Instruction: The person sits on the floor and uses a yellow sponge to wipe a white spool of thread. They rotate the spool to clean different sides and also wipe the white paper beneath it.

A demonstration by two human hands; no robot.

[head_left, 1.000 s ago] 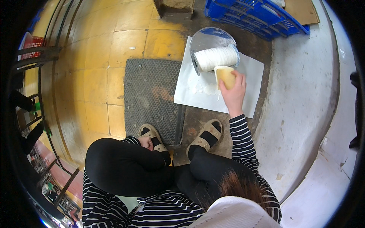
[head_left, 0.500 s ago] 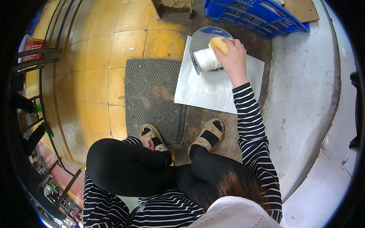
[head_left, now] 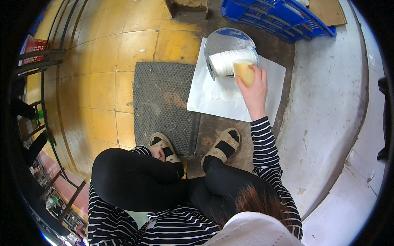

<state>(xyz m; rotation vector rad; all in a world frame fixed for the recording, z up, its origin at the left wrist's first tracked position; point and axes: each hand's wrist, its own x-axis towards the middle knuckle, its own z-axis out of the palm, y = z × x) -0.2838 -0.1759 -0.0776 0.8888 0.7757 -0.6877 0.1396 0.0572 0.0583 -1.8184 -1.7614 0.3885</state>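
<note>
My right hand (head_left: 255,88) grips a yellow sponge (head_left: 245,74) between thumb and fingers. The sponge is at the near right side of a spool of white cord (head_left: 230,59), by its wound surface. Clear round flanges close the spool's two ends, and it lies on its side on a white sheet (head_left: 197,100). Whitish wet patches (head_left: 230,95) mark the sheet just in front of the spool. My left hand (head_left: 157,153) rests low by my left foot, partly hidden by my knee; its fingers look curled in, and what they hold, if anything, cannot be made out.
A dark textured rubber mat (head_left: 164,106) lies left of the sheet on yellow floor tiles (head_left: 102,90). Beyond the spool stands a blue plastic crate (head_left: 279,18). A pale wall ledge (head_left: 328,102) runs along the right. Metal frames and a red basket (head_left: 37,49) are at far left.
My right hand has drawn the sponge toward me, from the top right of the spool down to its near side. The left hand stays put.
</note>
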